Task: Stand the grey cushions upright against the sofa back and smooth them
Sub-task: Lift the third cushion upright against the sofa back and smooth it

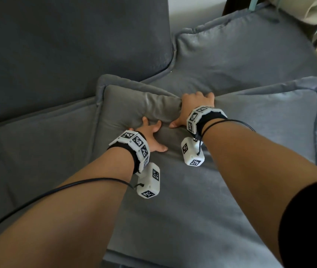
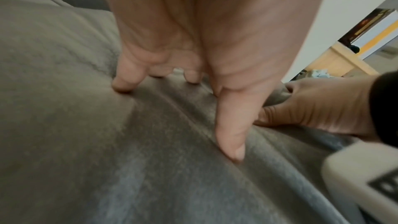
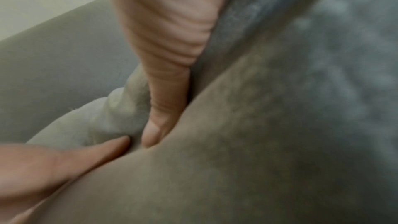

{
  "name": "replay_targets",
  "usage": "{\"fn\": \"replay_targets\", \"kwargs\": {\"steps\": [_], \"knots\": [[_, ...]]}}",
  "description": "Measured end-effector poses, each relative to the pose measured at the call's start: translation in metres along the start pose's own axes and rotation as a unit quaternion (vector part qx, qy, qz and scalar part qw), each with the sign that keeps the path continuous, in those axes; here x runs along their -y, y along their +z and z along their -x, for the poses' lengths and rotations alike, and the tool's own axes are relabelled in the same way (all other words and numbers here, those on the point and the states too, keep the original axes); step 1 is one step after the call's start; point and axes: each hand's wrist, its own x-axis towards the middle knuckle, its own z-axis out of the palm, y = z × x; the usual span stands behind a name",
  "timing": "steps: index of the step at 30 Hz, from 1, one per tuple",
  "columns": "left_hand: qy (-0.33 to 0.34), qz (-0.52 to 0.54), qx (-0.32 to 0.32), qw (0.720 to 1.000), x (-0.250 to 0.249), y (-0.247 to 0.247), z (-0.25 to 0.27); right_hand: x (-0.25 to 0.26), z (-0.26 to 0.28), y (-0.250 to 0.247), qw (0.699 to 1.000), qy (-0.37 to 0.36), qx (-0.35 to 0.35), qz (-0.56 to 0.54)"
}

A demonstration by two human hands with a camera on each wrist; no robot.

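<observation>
Flat on the sofa seat (image 1: 37, 144): a grey cushion (image 1: 134, 105), its far edge near the dark sofa back (image 1: 66, 39), not upright. Pressed into its top, the left hand (image 1: 150, 132), fingers spread and straight, fingertips (image 2: 122, 84) and thumb denting the velvet, nothing gripped. Clamped on the cushion's right edge, the right hand (image 1: 194, 107), thumb tip on the near face, fingers curled over the far side, the fabric bunched into a ridge between the two hands. Touching that gripped edge, a second grey cushion (image 1: 269, 120), lying flat to the right. Behind both, a third grey cushion (image 1: 240, 53), leaning back beside the sofa back's corner. No containers anywhere in view. Around each wrist, a band of white marker blocks (image 1: 134, 142) with a black cable running back along the forearm. Shown only from the left wrist: the palm side of the left hand from below, the creases running under the thumb, the right hand (image 2: 318, 108) gripping the edge from the side, and a pale wooden piece of furniture (image 2: 340, 60) against a white wall beyond. Shown only from the right wrist: the right thumb (image 3: 159, 108) dug into the fold, a left fingertip lying just beside it, and the pinched seam of the cushion standing up behind, all rather blurred. Shown only from the head: all three cushions together and both forearms.
</observation>
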Motion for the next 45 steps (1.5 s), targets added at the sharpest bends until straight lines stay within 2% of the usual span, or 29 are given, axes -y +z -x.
{"fn": "replay_targets", "kwargs": {"steps": [6,10,13,17,19,20,22,24,26,30,36,40,45], "knots": [[0.013,0.128,-0.003,0.992,0.024,0.005,0.046,0.010,0.061,0.003,1.000,0.009,0.014,0.002],[-0.019,0.111,0.006,0.994,0.036,-0.008,0.085,0.026,0.096,-0.011,1.000,-0.002,0.013,0.007],[-0.033,0.038,-0.098,0.994,0.036,-0.031,0.119,0.037,0.120,-0.031,1.000,-0.018,0.015,0.007],[-0.021,0.014,-0.288,0.957,0.039,-0.046,0.155,0.044,0.156,-0.054,0.999,-0.043,0.005,-0.005],[0.015,-0.051,-0.330,0.942,0.035,-0.045,0.167,0.047,0.171,-0.060,0.999,-0.053,0.002,-0.013],[0.037,-0.086,-0.333,0.938,0.033,-0.044,0.175,0.048,0.181,-0.064,0.998,-0.060,-0.003,-0.015],[0.063,-0.132,-0.286,0.947,0.029,-0.042,0.185,0.049,0.195,-0.069,0.997,-0.072,-0.001,-0.027],[0.063,-0.164,-0.217,0.960,0.026,-0.038,0.191,0.049,0.208,-0.075,0.996,-0.086,0.006,-0.037],[0.056,-0.185,-0.180,0.965,0.023,-0.033,0.200,0.046,0.222,-0.080,0.994,-0.097,0.018,-0.044],[0.056,-0.219,-0.188,0.956,0.020,-0.023,0.223,0.044,0.248,-0.084,0.992,-0.118,0.039,-0.035],[0.034,-0.230,-0.198,0.952,0.019,-0.010,0.257,0.046,0.283,-0.089,0.986,-0.154,0.056,0.035],[0.027,-0.221,-0.194,0.956,0.022,-0.010,0.275,0.052,0.300,-0.090,0.984,-0.152,0.028,0.093],[0.029,-0.230,-0.203,0.951,0.030,-0.004,0.292,0.060,0.313,-0.092,0.986,-0.146,0.025,0.077]]}}
